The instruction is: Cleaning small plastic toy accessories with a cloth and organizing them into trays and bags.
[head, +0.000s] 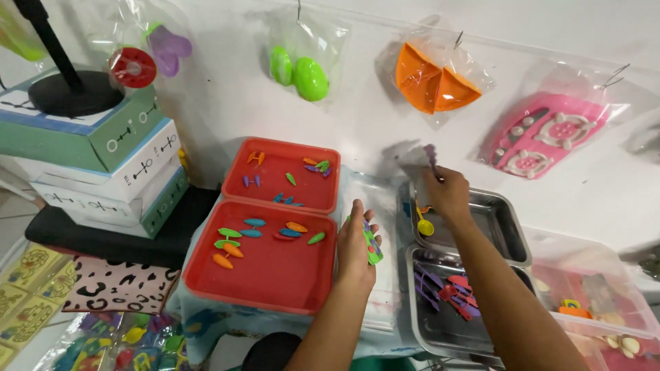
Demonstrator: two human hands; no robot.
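Only the person's two forearms and hands show in the head view, both entering from the bottom edge of the picture. The left hand (pixel 355 247) and its forearm are bare, with no sleeve, watch, ring or bracelet to be seen on them, and the fingernails that show look short and unpainted. The right hand (pixel 447 192) and its longer stretch of forearm are bare as well, with no cuff or band anywhere along the arm up to the point where it leaves the picture.
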